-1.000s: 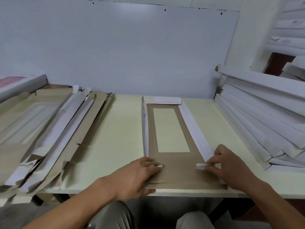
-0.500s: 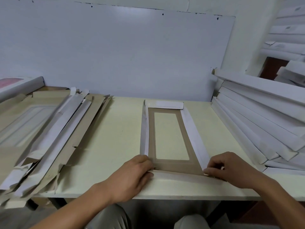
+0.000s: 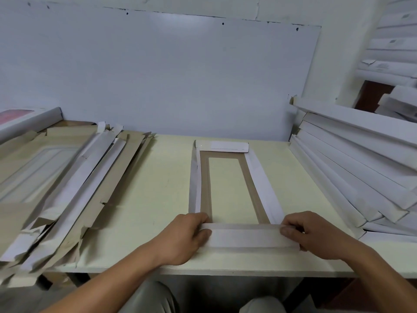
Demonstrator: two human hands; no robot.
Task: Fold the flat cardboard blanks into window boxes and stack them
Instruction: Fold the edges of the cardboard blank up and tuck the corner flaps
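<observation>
Cardboard blank [image 3: 228, 188] on table [image 3: 158, 188], both hands pinching its near flap [image 3: 246, 237], left hand [image 3: 187, 238], right hand [image 3: 316, 236], fingers curled

no readable text, small grey marks on stacked white boxes [image 3: 383, 66] too blurred

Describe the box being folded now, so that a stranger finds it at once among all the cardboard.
On the pale yellow table, look at the middle, between the loose brown blanks on the left and the white stack on the right. The box lies alone there, its window showing the table, and both hands grip its near flap.
</observation>
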